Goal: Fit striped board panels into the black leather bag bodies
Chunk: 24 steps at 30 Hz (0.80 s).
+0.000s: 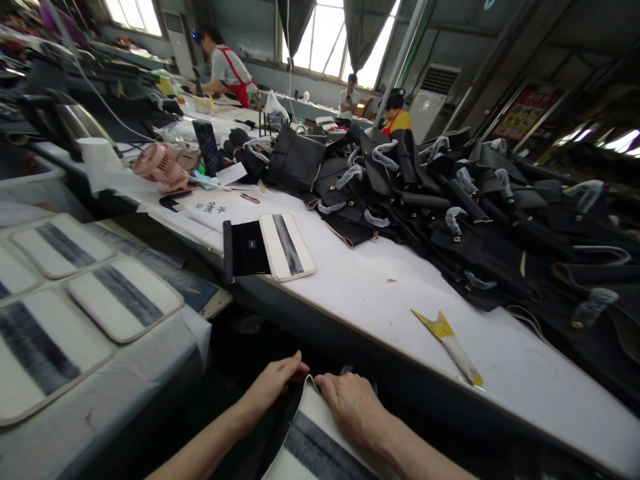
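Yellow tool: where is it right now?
In the head view, the yellow tool lies on the white table, right of centre, between the right hand and the black bags.

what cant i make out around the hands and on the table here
All in the head view:
- Striped panel in the right hand: lower end cut off by the bottom edge.
- Left hand: grip unclear, some fingers hidden behind the hand itself.
- Label on the table: too small to read.
- Black bags: lower ones covered by those above.
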Available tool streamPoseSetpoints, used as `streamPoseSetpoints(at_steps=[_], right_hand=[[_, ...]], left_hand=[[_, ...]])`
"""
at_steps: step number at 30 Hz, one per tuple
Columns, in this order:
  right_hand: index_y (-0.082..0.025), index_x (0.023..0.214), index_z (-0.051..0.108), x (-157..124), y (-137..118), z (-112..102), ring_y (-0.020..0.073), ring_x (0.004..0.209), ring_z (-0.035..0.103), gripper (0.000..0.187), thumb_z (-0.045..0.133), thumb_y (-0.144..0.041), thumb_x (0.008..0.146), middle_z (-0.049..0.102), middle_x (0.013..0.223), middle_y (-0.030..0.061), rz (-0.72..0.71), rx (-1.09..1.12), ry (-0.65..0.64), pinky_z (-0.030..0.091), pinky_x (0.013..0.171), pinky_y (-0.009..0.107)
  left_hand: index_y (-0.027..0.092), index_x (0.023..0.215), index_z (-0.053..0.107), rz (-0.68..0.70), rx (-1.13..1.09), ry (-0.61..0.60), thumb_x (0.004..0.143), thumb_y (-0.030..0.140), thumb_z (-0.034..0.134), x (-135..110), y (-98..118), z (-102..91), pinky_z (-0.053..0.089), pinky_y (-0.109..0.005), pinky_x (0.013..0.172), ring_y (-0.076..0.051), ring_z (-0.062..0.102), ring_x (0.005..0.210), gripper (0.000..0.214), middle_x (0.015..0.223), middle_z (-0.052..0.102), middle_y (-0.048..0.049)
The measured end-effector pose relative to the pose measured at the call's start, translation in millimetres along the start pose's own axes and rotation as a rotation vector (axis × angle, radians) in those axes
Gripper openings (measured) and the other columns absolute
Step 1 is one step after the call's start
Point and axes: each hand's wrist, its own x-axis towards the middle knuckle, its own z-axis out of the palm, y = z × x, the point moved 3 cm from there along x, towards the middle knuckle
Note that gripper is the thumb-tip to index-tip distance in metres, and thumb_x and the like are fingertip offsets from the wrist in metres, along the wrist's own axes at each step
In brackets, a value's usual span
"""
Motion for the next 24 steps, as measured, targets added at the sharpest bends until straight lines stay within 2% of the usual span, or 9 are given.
streamPoseSetpoints(at_steps=[2, 3, 6, 10, 15, 17, 19, 24], right_hand=[[-0.024, 0.111, 0.062, 0.0, 0.4, 0.0, 0.0272, 0.08, 0.07, 0.041, 0.022, -0.03, 0.101, 0.072, 0.098, 0.0077, -0.01, 0.008, -0.01, 0.049, 0.063, 0.033], [-0.023, 0.113, 0.061, -1.2, 1.3, -0.3, 0.0285, 0.081, 0.07, 0.042, 0.021, -0.029, 0.1, 0.072, 0.1, 0.0093, -0.01, 0.021, -0.014, 0.049, 0.064, 0.034], [-0.021, 0.115, 0.06, -10.4, 7.2, -1.6, 0.029, 0.086, 0.07, 0.05, 0.014, -0.032, 0.102, 0.072, 0.102, 0.0108, 0.007, 0.102, -0.022, 0.05, 0.068, 0.036], [-0.027, 0.127, 0.056, -33.9, 20.5, -2.5, 0.028, 0.094, 0.07, 0.052, 0.015, -0.046, 0.102, 0.072, 0.11, 0.0081, 0.044, 0.239, -0.033, 0.051, 0.076, 0.037], [-0.036, 0.146, 0.04, -70.1, 40.9, -3.3, 0.0311, 0.111, 0.065, 0.051, 0.021, -0.051, 0.101, 0.065, 0.128, 0.0093, 0.135, 0.403, -0.054, 0.047, 0.092, 0.047], [-0.038, 0.146, 0.04, -85.7, 49.1, -4.1, 0.0332, 0.116, 0.062, 0.051, 0.024, -0.052, 0.1, 0.061, 0.134, 0.0092, 0.172, 0.456, -0.08, 0.045, 0.095, 0.051], [-0.039, 0.144, 0.042, -102.7, 58.7, -4.4, 0.034, 0.116, 0.061, 0.05, 0.025, -0.053, 0.099, 0.062, 0.133, 0.0091, 0.216, 0.477, -0.097, 0.044, 0.095, 0.052], [-0.041, 0.14, 0.048, -153.1, 91.3, 4.0, 0.0319, 0.114, 0.063, 0.045, 0.036, -0.05, 0.098, 0.067, 0.126, 0.0059, 0.309, 0.55, -0.122, 0.044, 0.096, 0.049]], left_hand=[[0.014, 0.1, 0.067, 0.088, 0.078, 0.041, 0.088, 0.067, 0.039, 0.1, 19.9, -3.4, 0.045, -0.03, 0.084, -0.022, 0.061, 0.096, 0.061, 0.1, 0.069, -0.0082], [0.015, 0.095, 0.069, 0.132, 0.132, 0.023, 0.086, 0.062, 0.048, 0.4, 32.1, -3.3, 0.044, -0.028, 0.081, -0.021, 0.06, 0.091, 0.052, 0.094, 0.069, -0.0061], [0.017, 0.082, 0.072, 0.217, 0.313, -0.135, 0.075, 0.045, 0.067, 3.0, 65.6, 3.3, 0.042, -0.024, 0.068, -0.017, 0.058, 0.075, 0.029, 0.077, 0.068, -0.0004], [0.019, 0.082, 0.075, 0.226, 0.541, -0.314, 0.07, 0.039, 0.069, 11.3, 90.2, 14.2, 0.04, -0.022, 0.061, -0.016, 0.058, 0.071, 0.023, 0.072, 0.067, 0.0013], [0.023, 0.085, 0.077, 0.217, 0.744, -0.435, 0.064, 0.037, 0.073, 23.8, 101.5, 25.0, 0.042, -0.024, 0.064, -0.018, 0.06, 0.075, 0.025, 0.08, 0.068, 0.0004], [0.024, 0.084, 0.078, 0.2, 0.779, -0.462, 0.065, 0.036, 0.072, 27.1, 102.7, 27.7, 0.043, -0.025, 0.068, -0.019, 0.062, 0.079, 0.024, 0.084, 0.07, -0.0002], [0.024, 0.084, 0.077, 0.156, 0.794, -0.495, 0.067, 0.038, 0.07, 29.4, 101.4, 28.6, 0.045, -0.025, 0.067, -0.02, 0.063, 0.076, 0.023, 0.08, 0.071, 0.0002], [0.022, 0.084, 0.076, 0.039, 0.8, -0.558, 0.068, 0.045, 0.07, 35.0, 92.5, 24.7, 0.047, -0.025, 0.06, -0.02, 0.063, 0.069, 0.029, 0.069, 0.069, 0.0004]])
